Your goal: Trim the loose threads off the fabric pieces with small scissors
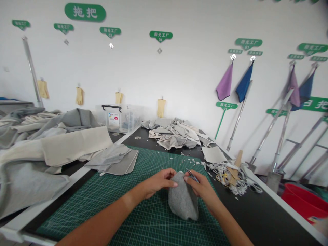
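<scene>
A small grey fabric piece (pixel 183 200) stands bunched up on the green cutting mat (pixel 123 205). My left hand (pixel 160 182) pinches its top edge from the left, fingers closed on the cloth. My right hand (pixel 201 188) is closed on small scissors or snips (pixel 191 175), whose blades point at the top of the fabric, right beside my left fingertips.
Large grey and cream fabric sheets (pixel 51 147) are piled at the left. More sewn pieces (pixel 174 135) lie at the back. Offcut scraps (pixel 230 174) sit to the right of the mat. A clear plastic box (pixel 118 118) stands by the wall. A red tub (pixel 304 201) is on the floor at right.
</scene>
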Motion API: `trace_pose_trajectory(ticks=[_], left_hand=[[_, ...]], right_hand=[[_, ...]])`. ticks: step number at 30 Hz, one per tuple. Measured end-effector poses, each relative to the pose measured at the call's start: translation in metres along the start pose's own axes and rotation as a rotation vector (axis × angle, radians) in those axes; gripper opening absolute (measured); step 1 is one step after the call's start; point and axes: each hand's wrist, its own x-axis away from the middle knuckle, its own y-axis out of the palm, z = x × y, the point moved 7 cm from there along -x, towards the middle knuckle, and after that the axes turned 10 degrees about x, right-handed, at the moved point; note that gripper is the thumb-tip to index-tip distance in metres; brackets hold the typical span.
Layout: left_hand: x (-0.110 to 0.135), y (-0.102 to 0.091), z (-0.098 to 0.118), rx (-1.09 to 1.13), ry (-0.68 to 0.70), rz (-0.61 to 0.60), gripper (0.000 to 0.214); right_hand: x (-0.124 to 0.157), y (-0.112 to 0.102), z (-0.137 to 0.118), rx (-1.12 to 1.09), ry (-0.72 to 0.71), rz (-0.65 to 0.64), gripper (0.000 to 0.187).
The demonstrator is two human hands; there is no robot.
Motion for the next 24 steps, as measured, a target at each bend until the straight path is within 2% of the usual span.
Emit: trace_pose_trajectory(ticks=[5, 11, 15, 18, 24], left_hand=[[0.0, -0.003, 0.005, -0.044, 0.034, 0.028, 0.051], [0.002, 0.001, 0.004, -0.13, -0.02, 0.031, 0.033], [0.001, -0.003, 0.005, -0.181, -0.002, 0.071, 0.037], [-0.003, -0.004, 0.013, -0.268, 0.077, 0.071, 0.038], [0.001, 0.0, 0.047, -0.551, 0.36, 0.12, 0.024]], right_hand=[[0.004, 0.0, -0.006, -0.114, -0.004, -0.004, 0.043], [0.01, -0.001, -0.013, -0.167, 0.013, -0.018, 0.046], [0.013, -0.002, -0.019, -0.179, 0.034, -0.018, 0.051], [0.014, -0.005, -0.023, -0.189, 0.036, 0.02, 0.053], [0.017, -0.01, -0.028, -0.219, 0.062, 0.104, 0.054]])
